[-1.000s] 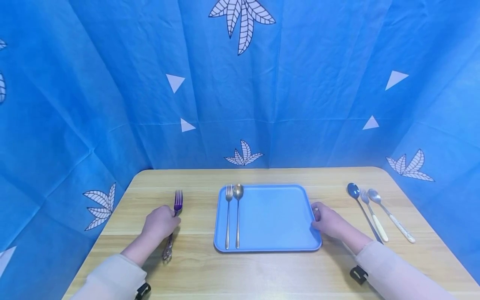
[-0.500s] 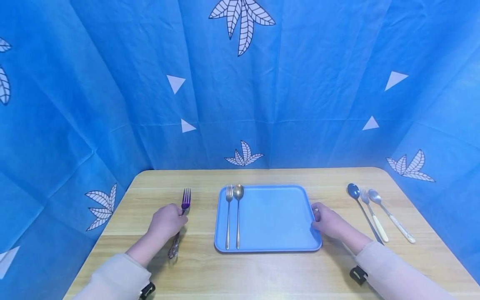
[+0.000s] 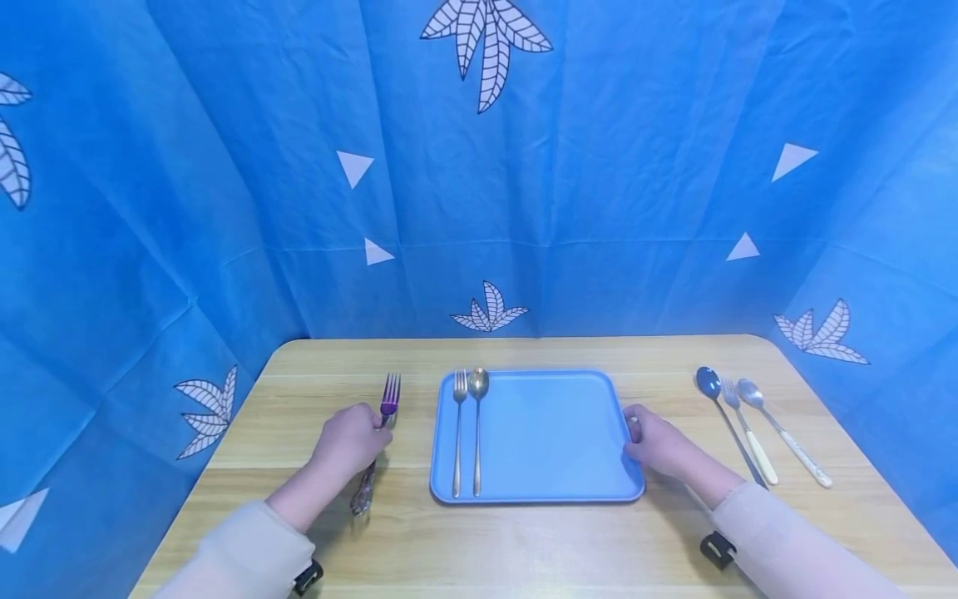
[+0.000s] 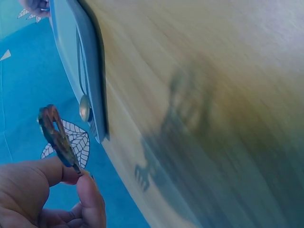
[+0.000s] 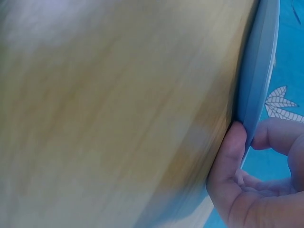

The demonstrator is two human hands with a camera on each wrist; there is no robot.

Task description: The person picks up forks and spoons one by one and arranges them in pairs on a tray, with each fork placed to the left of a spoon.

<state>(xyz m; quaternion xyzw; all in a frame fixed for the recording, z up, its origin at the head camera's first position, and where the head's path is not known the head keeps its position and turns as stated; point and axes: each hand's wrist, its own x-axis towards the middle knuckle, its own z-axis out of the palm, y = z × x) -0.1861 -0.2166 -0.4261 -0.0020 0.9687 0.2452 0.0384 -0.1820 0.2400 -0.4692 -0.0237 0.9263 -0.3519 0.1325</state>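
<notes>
My left hand point(image 3: 350, 439) pinches a purple fork point(image 3: 390, 394) with an ornate handle between thumb and fingers, tines pointing away from me. In the left wrist view the patterned handle point(image 4: 58, 135) rises from the fingertips, and the fork's shadow falls on the table apart from it. The fork is left of a blue rectangular tray point(image 3: 554, 437). My right hand point(image 3: 659, 441) grips the tray's right edge; in the right wrist view thumb and finger pinch its rim point(image 5: 259, 71). Inside the tray, at its left side, a fork point(image 3: 459, 433) and a gold-toned spoon point(image 3: 477, 433) lie side by side.
Right of the tray on the wooden table point(image 3: 554, 549) lie a dark spoon point(image 3: 708, 383), a white-handled fork point(image 3: 758, 449) and a spoon with a pale patterned handle point(image 3: 801, 453). A blue patterned curtain point(image 3: 629, 166) hangs behind and at both sides.
My left hand has carried the purple fork to the right, closer to the tray. The right hand and the tray have stayed in place.
</notes>
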